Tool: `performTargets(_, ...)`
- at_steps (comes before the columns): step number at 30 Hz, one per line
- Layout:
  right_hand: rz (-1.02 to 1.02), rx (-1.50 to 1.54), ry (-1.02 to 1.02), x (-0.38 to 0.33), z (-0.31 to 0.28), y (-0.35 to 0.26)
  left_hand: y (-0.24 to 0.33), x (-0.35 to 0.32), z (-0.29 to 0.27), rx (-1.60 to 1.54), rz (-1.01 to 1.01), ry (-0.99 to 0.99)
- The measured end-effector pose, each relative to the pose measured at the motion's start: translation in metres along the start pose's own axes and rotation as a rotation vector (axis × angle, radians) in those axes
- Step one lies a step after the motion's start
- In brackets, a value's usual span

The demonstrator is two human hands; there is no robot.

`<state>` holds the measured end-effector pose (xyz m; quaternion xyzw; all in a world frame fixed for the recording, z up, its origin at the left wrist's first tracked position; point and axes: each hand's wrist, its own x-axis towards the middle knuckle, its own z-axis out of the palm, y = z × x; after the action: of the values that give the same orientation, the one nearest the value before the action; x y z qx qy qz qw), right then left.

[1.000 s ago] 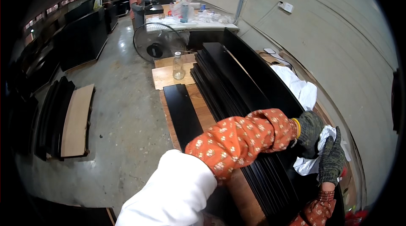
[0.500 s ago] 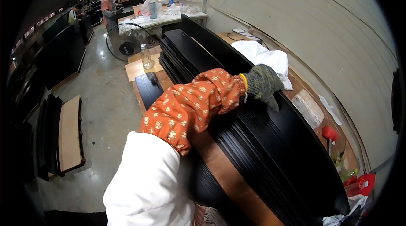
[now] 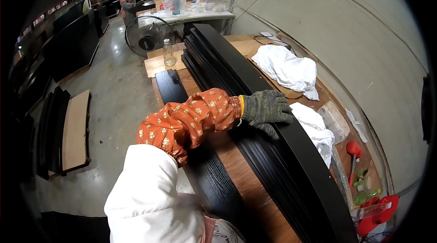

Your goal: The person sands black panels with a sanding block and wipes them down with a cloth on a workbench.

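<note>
My left hand (image 3: 266, 111), in a dark knit glove with an orange flowered sleeve cover behind it, reaches across to the right. Its palm lies on the upper edge of a stack of long black panels (image 3: 236, 68), fingers spread, closed around nothing. The stack runs from the near right corner to the far end of a wooden workbench (image 3: 236, 174). A single black wood-grain board (image 3: 170, 86) lies flat on the bench left of the stack. My right hand is out of the picture.
White cloths (image 3: 287, 68) lie on the bench right of the stack. A red-handled tool (image 3: 353, 152) and a red dish (image 3: 380, 213) sit near the right corner. A clear bottle (image 3: 168, 54) and a floor fan (image 3: 148, 36) stand at the far end. Boards (image 3: 75, 129) lean at left. People work at a far table.
The view has shifted along the stack. My left hand has slid along the black panels. My right hand, seen at the lower right a second ago, has left the picture.
</note>
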<state>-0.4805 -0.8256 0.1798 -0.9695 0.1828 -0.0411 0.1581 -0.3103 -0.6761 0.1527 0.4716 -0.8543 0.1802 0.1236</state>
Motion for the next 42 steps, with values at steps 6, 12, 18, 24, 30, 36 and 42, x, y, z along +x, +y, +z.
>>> performTargets(6,0.224,0.027,0.442,-0.177,-0.014,0.014,-0.006,0.025,0.012,-0.141,-0.045,-0.166)
performTargets(12,0.489,0.573,0.916,-0.336,0.062,-0.044,-0.015,0.025,0.015,-0.159,-0.084,0.006)
performTargets(18,0.588,-0.249,0.964,-0.265,0.238,-0.078,0.07,-0.009,0.048,-0.018,0.296,0.305)
performTargets(24,0.777,-0.17,0.718,-0.277,0.288,-0.099,0.202,-0.075,0.121,-0.655,0.317,-0.037)
performTargets(30,1.027,-0.249,0.296,-0.42,0.234,-0.037,0.21,-0.083,0.114,-0.531,0.13,-0.17)
performTargets(36,1.63,-0.606,0.499,-0.597,0.215,0.036,0.218,-0.077,0.106,-0.496,0.135,-0.189)
performTargets(42,1.909,-0.361,0.689,-0.635,0.194,0.06,0.217,-0.076,0.103,-0.469,0.149,-0.266)
